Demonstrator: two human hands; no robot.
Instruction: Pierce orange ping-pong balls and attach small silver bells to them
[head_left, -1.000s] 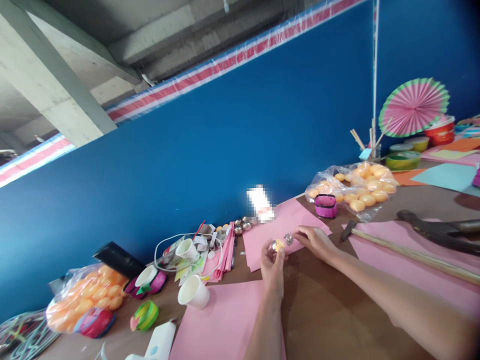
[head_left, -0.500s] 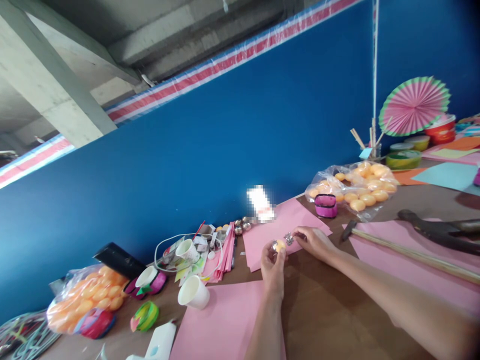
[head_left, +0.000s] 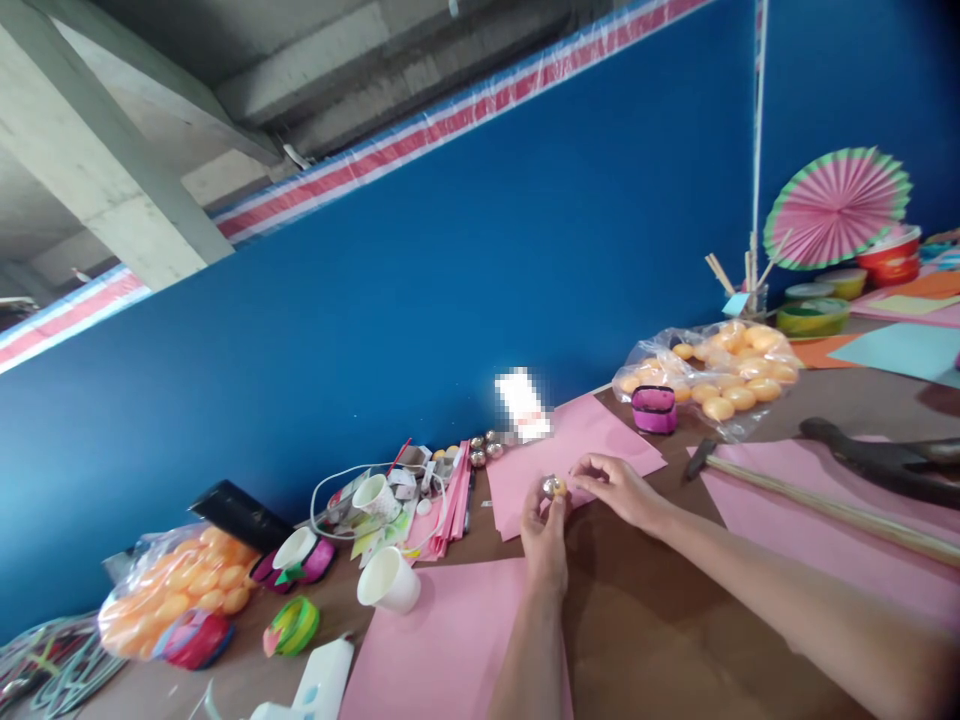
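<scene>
Since the earlier frame our right hand [head_left: 611, 487] has drawn in toward the left, and the sparkly silver bit that sat between the two hands no longer shows; we can't tell if it's now tucked under the right fingers [head_left: 581, 473] or pressed onto the ball.

Left hand [head_left: 545, 540]: fingers pinched narrow on a small orange ball [head_left: 554, 486], held up just above the counter [head_left: 637, 620]. Right fingers curled, tips just beside the ball; whether they hold anything we cannot tell.

Progress, judged: w/ one ball in hand and the silver piece apparently at or on it, the dressing of this ball looks partly done; nothing finished lies near the fingers.

Outward: pink paper sheet [head_left: 570, 445] under/behind the fingers, another pink sheet [head_left: 442, 650] toward us on the left. Beyond the right hand, a magenta tape roll [head_left: 654, 409] and a bag of orange balls [head_left: 712, 375]. Right of the hand, a hammer [head_left: 817, 505] on pink paper. Left of the fingers: paper cups [head_left: 388, 580], silver balls [head_left: 484, 450], 2nd bag of orange balls [head_left: 169, 590] well apart.
</scene>
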